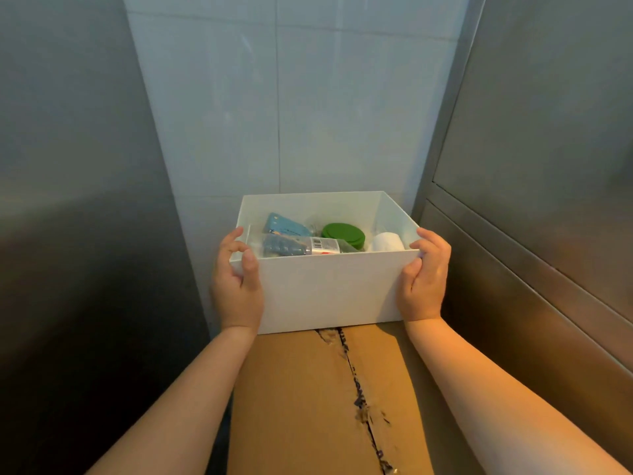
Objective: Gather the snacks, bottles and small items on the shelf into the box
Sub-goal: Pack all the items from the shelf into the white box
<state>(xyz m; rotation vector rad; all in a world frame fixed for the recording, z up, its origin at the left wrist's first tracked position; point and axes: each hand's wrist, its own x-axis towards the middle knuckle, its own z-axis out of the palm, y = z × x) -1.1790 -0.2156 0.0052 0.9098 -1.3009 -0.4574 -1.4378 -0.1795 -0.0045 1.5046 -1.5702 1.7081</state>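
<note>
Head view: loaded white box (329, 286) at the carton's (301, 389) far edge.
My left hand (236, 286) and right hand (424, 279) each clasp a front corner; I'd keep it level, pressure even, so nothing spills.

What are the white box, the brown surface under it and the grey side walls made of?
The white box looks like thin plastic or coated board, matte, with crisp thin edges; which one is unclear. The brown surface looks like cardboard, matte, with a torn tape seam. The grey side walls seem brushed stainless steel: soft sheen, blurred reflections.
</note>
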